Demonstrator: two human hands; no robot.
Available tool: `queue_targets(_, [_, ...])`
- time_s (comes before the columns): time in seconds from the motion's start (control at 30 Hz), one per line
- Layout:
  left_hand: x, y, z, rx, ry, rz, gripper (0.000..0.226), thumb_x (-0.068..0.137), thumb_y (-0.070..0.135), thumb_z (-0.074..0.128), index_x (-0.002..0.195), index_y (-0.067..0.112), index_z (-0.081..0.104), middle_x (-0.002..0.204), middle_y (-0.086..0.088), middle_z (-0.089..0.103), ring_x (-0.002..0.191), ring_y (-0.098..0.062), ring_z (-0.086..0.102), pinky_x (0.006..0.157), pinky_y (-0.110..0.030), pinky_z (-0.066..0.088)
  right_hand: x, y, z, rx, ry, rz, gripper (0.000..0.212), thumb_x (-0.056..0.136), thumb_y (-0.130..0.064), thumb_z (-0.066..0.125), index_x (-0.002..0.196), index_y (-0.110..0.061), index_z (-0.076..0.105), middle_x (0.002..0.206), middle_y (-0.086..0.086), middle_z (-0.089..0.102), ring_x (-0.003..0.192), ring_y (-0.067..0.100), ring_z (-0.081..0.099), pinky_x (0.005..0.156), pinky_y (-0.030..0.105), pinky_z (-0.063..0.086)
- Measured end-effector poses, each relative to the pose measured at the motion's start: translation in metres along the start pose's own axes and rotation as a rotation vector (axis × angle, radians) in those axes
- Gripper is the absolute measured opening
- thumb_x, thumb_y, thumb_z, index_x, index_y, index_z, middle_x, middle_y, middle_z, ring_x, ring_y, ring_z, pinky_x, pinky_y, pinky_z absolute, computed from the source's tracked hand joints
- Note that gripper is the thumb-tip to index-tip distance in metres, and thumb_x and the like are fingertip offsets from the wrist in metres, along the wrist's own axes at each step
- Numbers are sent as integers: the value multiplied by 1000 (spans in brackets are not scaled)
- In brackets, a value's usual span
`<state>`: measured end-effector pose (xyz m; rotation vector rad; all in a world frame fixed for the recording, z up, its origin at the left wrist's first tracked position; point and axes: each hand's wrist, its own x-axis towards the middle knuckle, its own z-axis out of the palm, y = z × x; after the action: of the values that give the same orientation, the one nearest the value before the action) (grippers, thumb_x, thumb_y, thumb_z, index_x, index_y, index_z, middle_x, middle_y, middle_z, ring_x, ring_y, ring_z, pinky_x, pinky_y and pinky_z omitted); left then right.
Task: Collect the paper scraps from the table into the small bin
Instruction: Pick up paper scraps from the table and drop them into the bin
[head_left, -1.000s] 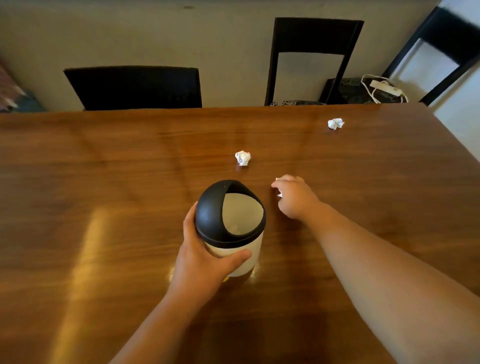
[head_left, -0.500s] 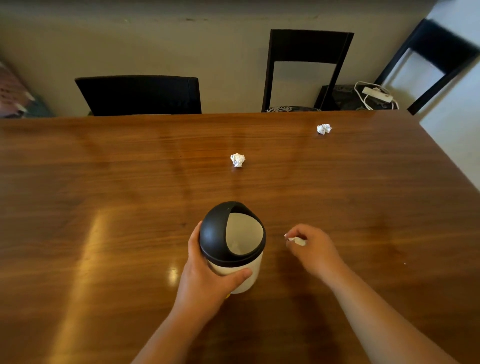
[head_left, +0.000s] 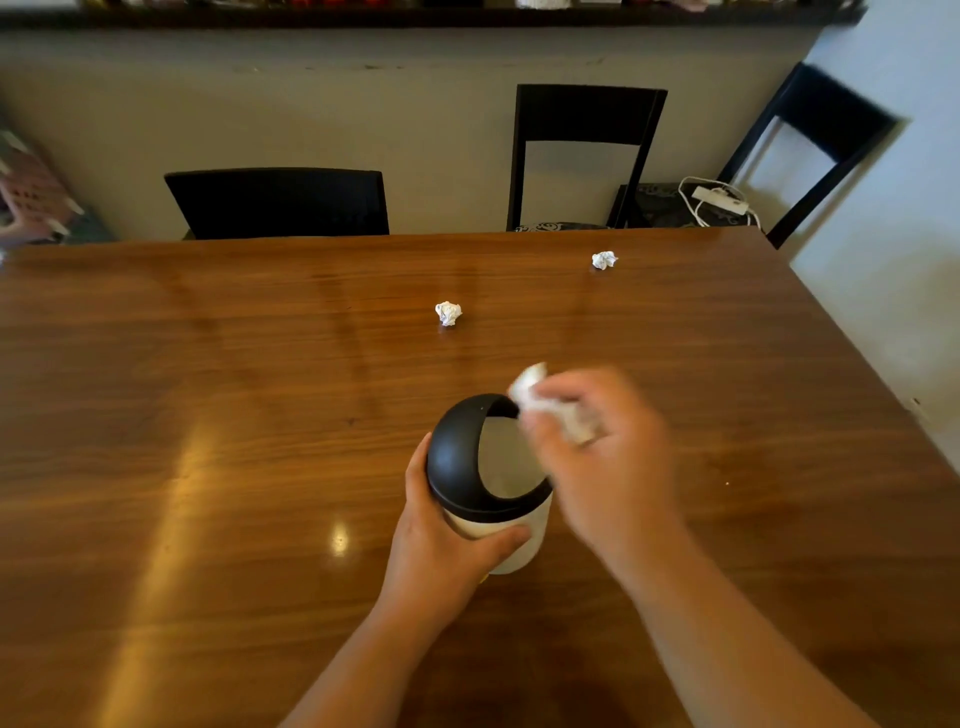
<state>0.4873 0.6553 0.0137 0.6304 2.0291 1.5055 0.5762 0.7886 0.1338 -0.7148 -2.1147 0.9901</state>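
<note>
Black chairs (head_left: 586, 156) against grey wall (head_left: 415, 119)

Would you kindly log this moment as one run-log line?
left hand: holds bin | right hand: scrap at lid opening | table: two scraps left

Table (head_left: 208, 415): wood, glossy varnish, visible grain, light glare. Bin (head_left: 511, 540): smooth plastic, white body w/ matt-black domed lid (head_left: 457, 457). Scraps (head_left: 448, 313) (head_left: 603, 259): white paper, crumpled, rough. Chairs (head_left: 280, 202): matt black, material n/d.
</note>
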Motion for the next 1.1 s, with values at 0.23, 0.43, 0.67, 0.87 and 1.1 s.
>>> queue_targets(0.23, [21, 3, -12, -16, 28, 51, 122, 43, 77, 91, 141, 73, 19, 133, 40, 52, 123, 14, 53, 98, -21, 48, -1, 42, 17, 30, -46, 138, 45, 78, -56, 66, 120, -44, 58, 119, -27, 59, 117, -7, 51, 90, 15, 44])
queue_targets(0.43, [59, -22, -52, 13, 76, -26, 119, 34, 83, 87, 128, 85, 15, 127, 49, 48, 121, 18, 51, 102, -27, 46, 53, 103, 78, 44, -164, 371, 17, 86, -28, 71, 102, -31, 65, 95, -15, 66, 88, -2, 62, 72, 17, 50])
queue_targets(0.67, [120, -48, -101, 58, 152, -53, 119, 30, 85, 86, 126, 85, 16, 126, 48, 51, 120, 18, 52, 98, -24, 46, 134, 166, 181, -122, -391, 459, 35, 86, -29, 69, 120, -27, 59, 113, -4, 64, 100, 12, 61, 70, 23, 49])
queue_targets(0.87, [152, -62, -115, 61, 177, -40, 119, 32, 84, 86, 129, 83, 17, 126, 47, 52, 120, 18, 53, 99, -27, 48, 198, 180, 240, -481, -371, 184, 69, 87, -26, 69, 147, -22, 35, 148, 9, 40, 131, 30, 45, 98, 39, 46])
queue_targets(1.1, [158, -70, -114, 17, 158, -48, 131, 33, 80, 90, 143, 70, 19, 131, 39, 54, 125, 7, 55, 109, -40, 50, 216, 193, 267, -648, -508, 171, 60, 94, -9, 53, 148, -26, 32, 147, 6, 38, 129, 30, 41, 92, 39, 45])
